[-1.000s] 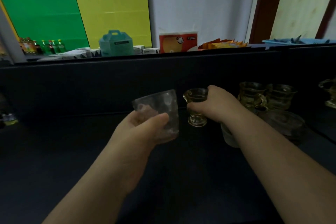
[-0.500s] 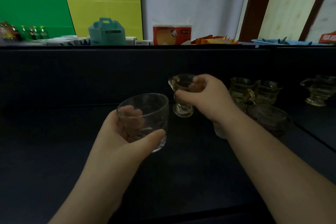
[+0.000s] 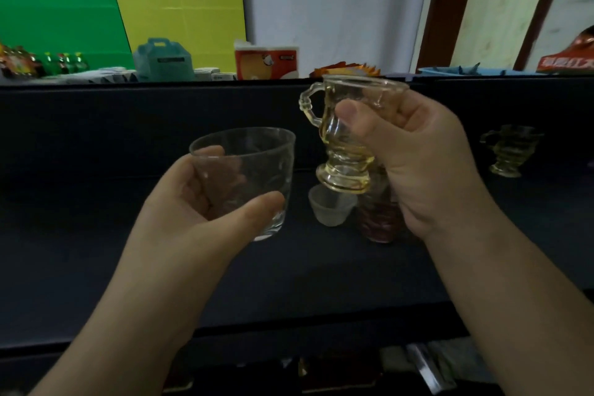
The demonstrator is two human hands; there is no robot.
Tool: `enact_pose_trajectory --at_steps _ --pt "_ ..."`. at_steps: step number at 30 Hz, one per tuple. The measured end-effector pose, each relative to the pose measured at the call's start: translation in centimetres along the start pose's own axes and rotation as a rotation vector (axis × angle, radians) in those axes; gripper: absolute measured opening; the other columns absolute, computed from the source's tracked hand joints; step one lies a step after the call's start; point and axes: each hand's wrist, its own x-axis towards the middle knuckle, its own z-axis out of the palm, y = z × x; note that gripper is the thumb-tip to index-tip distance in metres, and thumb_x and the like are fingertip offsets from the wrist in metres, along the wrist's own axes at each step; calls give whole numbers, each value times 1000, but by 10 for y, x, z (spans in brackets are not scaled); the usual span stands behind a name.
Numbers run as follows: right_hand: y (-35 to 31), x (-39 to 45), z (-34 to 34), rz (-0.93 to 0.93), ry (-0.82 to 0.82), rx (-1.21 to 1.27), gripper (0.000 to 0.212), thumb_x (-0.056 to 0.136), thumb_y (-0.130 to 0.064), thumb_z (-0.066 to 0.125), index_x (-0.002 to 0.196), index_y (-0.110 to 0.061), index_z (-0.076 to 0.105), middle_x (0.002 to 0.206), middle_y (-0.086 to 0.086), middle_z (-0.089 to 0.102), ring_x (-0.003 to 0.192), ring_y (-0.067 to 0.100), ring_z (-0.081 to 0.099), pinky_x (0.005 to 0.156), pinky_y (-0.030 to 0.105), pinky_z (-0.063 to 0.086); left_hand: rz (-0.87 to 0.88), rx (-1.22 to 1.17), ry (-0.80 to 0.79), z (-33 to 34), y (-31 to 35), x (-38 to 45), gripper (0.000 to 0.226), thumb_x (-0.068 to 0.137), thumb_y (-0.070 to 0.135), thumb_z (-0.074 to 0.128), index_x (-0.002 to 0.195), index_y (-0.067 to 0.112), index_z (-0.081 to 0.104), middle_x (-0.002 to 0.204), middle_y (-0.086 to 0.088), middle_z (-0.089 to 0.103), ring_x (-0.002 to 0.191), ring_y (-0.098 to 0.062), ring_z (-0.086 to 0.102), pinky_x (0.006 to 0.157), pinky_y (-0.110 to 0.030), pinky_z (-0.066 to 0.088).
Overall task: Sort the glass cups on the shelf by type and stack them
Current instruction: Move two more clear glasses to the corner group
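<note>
My left hand (image 3: 193,222) grips a clear glass tumbler (image 3: 257,177), upright, above the dark shelf (image 3: 160,267). My right hand (image 3: 418,164) grips an amber footed glass cup with a handle (image 3: 340,138), lifted off the shelf and tilted slightly, its handle to the left. Under it on the shelf stand a small frosted cup (image 3: 331,207) and a dark reddish ribbed glass (image 3: 379,219), partly hidden by my right hand. Another amber footed handled cup (image 3: 511,151) stands at the right on the shelf.
The shelf's back wall (image 3: 160,125) rises behind the cups. Beyond its top edge are a teal box (image 3: 162,61), an orange-and-white packet (image 3: 266,59), bottles (image 3: 61,63) and a blue tray (image 3: 450,70). Items on a lower level (image 3: 418,363) show under the shelf's front edge.
My right hand has lifted the amber footed cup off the shelf, up and toward me. The left hand brought the tumbler upright and closer. The view has shifted.
</note>
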Motion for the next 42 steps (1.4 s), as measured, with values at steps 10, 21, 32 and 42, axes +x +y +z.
enact_pose_trajectory --at_steps 10,21,32,42 --pt "-36 -68 -196 51 191 -72 51 56 -41 90 97 -14 76 92 3 80 85 16 77 75 27 58 7 -12 -161 160 32 -74 71 44 41 84 110 44 61 100 19 75 92 -2 72 81 -28 53" --pt "-65 -114 -388 134 392 -181 33 52 -43 83 85 -45 79 89 -11 80 82 4 75 70 20 56 -115 -29 -425 358 32 -108 80 38 49 85 113 45 58 105 28 69 95 0 70 89 -36 55" --pt "-27 -60 -490 187 378 -270 38 58 -35 85 94 -25 78 95 -7 80 90 7 75 78 23 55 -81 -100 -387 483 -1 -79 82 47 47 92 117 59 50 120 31 62 106 -1 67 93 -34 54" --pt "13 17 -509 191 130 -249 30 73 -29 87 100 -28 74 97 -14 79 92 1 74 78 22 56 -114 47 -125 513 -9 -56 80 57 35 89 124 52 48 113 31 63 102 4 66 92 -33 55"
